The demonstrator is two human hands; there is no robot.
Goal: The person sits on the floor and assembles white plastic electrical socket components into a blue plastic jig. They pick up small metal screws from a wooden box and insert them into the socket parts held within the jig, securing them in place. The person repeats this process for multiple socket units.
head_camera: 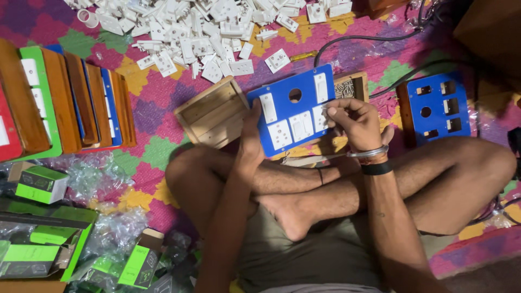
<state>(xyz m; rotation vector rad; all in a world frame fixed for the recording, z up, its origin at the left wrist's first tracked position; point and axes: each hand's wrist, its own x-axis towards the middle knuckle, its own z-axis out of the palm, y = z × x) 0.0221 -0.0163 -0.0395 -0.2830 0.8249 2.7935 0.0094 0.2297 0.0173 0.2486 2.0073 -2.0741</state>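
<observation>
I sit cross-legged on a patterned mat and hold a blue switch plate above my legs. It carries several white switches, a socket and a round hole. My left hand grips its left edge from below. My right hand pinches a white switch at the plate's right side, fingers curled over the edge. An open wooden box lies just left of the plate, and another box corner shows behind it.
A heap of white switches and sockets fills the top. Stacked wooden boxes with coloured plates stand at left. A second blue plate on a box lies at right. Green cartons and plastic wrap are bottom left. Black cables run top right.
</observation>
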